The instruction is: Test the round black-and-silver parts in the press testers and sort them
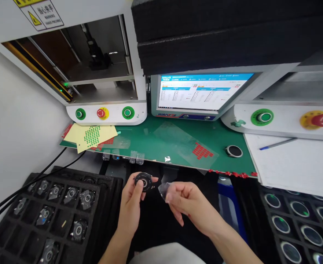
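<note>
My left hand [135, 196] is closed around a small round black device [144, 182], thumb pressed on its ringed face. A little to the right, my right hand [184, 200] pinches a piece of clear plastic film [164, 189], apart from the device. Both hands are in front of the green work surface's [142, 141] near edge. Another round device with a dark face and silver rim [234, 151] lies on the green surface at the right.
A black foam tray [21, 240] at left holds several film-covered devices; another tray [285, 231] at right holds several round ones. Behind stand a press machine [106, 113] and a monitor [197, 91]. Sticker sheets [94, 135], film scraps [133, 157], paper [282, 165] and a pen [278, 143] lie around.
</note>
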`<move>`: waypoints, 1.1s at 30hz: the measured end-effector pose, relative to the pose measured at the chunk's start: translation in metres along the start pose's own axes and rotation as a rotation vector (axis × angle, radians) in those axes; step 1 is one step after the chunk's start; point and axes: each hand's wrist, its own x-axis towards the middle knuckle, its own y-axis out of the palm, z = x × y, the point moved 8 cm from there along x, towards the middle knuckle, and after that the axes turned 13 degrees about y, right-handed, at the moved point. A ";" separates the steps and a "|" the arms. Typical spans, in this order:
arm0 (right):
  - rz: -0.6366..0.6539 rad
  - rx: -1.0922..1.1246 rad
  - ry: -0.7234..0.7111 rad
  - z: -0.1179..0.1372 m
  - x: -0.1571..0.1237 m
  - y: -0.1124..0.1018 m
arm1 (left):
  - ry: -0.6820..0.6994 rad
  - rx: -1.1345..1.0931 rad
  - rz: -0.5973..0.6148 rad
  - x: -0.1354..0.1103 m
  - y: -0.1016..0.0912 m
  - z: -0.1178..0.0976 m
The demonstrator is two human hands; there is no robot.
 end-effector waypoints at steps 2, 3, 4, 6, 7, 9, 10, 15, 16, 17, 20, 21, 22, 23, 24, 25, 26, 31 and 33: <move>0.045 -0.010 0.033 -0.006 -0.006 0.007 | 0.010 0.055 0.038 -0.005 0.011 -0.001; 0.055 -0.010 0.043 -0.008 -0.007 0.010 | 0.026 0.086 0.065 -0.008 0.016 -0.002; 0.059 -0.009 0.049 -0.011 -0.007 0.011 | 0.050 0.120 0.096 -0.011 0.021 -0.005; 0.054 -0.004 0.053 -0.013 -0.006 0.012 | 0.104 0.179 0.146 -0.016 0.027 -0.010; 0.049 -0.001 0.054 -0.014 -0.005 0.012 | 0.125 0.195 0.160 -0.018 0.028 -0.011; 0.041 0.005 0.059 -0.015 -0.005 0.010 | 0.159 0.201 0.178 -0.022 0.028 -0.013; 0.039 0.007 0.062 -0.016 -0.006 0.010 | 0.179 0.194 0.187 -0.024 0.029 -0.014; 0.031 0.002 0.083 -0.018 -0.009 0.010 | 0.301 0.218 0.237 -0.029 0.034 -0.022; 0.027 0.001 0.084 -0.018 -0.009 0.011 | 0.309 0.235 0.234 -0.029 0.035 -0.022; 0.022 0.001 0.083 -0.018 -0.009 0.011 | 0.309 0.250 0.230 -0.029 0.035 -0.022; 0.010 -0.003 0.078 -0.017 -0.009 0.013 | 0.295 0.315 0.218 -0.029 0.036 -0.022; 0.007 -0.008 0.078 -0.017 -0.009 0.013 | 0.297 0.344 0.212 -0.028 0.035 -0.022; 0.003 -0.014 0.078 -0.017 -0.008 0.013 | 0.300 0.369 0.207 -0.027 0.035 -0.023; -0.004 -0.022 0.076 -0.018 -0.007 0.014 | 0.303 0.383 0.201 -0.026 0.035 -0.024; -0.015 -0.029 0.072 -0.019 -0.007 0.013 | 0.302 0.382 0.190 -0.025 0.035 -0.024; -0.034 -0.034 0.064 -0.020 -0.006 0.012 | 0.295 0.367 0.172 -0.024 0.033 -0.024; -0.058 -0.037 0.052 -0.021 -0.006 0.010 | 0.283 0.344 0.147 -0.022 0.032 -0.023; -0.174 -0.021 -0.024 -0.021 -0.008 -0.003 | 0.172 0.186 0.006 -0.020 0.024 -0.008; -0.174 -0.013 -0.050 -0.019 -0.010 -0.004 | 0.108 0.108 -0.004 -0.022 0.027 0.001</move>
